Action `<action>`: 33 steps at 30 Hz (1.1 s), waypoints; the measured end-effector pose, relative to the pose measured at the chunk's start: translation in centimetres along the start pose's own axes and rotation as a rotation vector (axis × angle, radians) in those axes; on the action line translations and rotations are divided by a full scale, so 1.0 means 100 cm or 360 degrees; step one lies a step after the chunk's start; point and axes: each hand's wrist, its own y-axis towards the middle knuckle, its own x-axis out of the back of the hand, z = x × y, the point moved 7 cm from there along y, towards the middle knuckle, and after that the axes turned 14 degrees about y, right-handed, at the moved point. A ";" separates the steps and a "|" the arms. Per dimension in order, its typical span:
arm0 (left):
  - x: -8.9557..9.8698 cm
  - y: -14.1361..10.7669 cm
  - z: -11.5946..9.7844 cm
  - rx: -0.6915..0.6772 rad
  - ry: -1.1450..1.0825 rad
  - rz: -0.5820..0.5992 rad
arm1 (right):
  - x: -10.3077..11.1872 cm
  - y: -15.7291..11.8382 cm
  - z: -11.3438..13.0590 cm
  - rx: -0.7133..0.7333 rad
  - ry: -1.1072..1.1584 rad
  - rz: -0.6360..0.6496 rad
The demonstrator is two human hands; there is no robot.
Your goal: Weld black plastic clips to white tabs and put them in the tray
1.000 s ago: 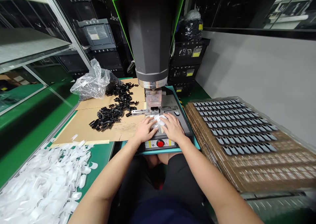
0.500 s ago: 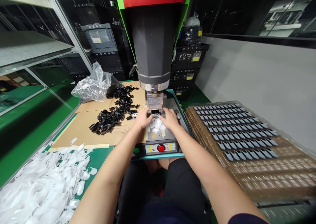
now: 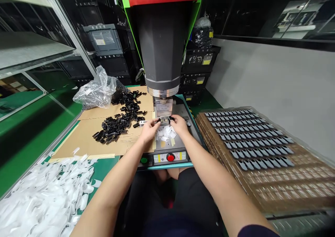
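Observation:
My left hand (image 3: 150, 129) pinches a small black part (image 3: 158, 120) at the left side of the metal fixture (image 3: 164, 120). On the fixture's other side, my right hand (image 3: 179, 123) has its thumb and finger closed on another black part (image 3: 171, 118). Right above the fixture hangs the clear-sided press head (image 3: 164, 106) of the machine. White curved pieces (image 3: 164, 134) lie on the machine's base just in front of the fixture. A heap of black parts (image 3: 115, 127) is spread on the cardboard to the left.
White pieces (image 3: 47, 195) are piled at the lower left. A plastic bag (image 3: 96, 90) stands behind the cardboard. Stacked trays (image 3: 261, 139) with rows of grey parts are at the right. A red button (image 3: 170, 157) and a green button (image 3: 143, 160) face me.
The black parts that sat in the middle of the fixture are out of it, one at each hand. My hands have moved slightly apart, and the fixture's metal shows between them.

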 end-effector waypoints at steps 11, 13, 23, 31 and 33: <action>-0.024 -0.157 -0.007 0.0114 -0.0638 0.0103 | -0.009 -0.170 0.023 0.0018 0.0898 0.0108; -0.028 -0.163 -0.011 0.0121 -0.0706 0.0112 | -0.009 -0.178 0.027 -0.0004 0.0928 0.0094; -0.028 -0.171 -0.017 0.0103 -0.0835 0.0151 | -0.002 -0.192 0.030 0.0013 0.0902 0.0067; -0.025 -0.173 -0.021 0.0071 -0.0788 0.0098 | -0.002 -0.196 0.032 0.0000 0.0917 0.0050; -0.025 -0.173 -0.020 0.0055 -0.0760 0.0088 | -0.001 -0.197 0.031 0.0010 0.0903 0.0055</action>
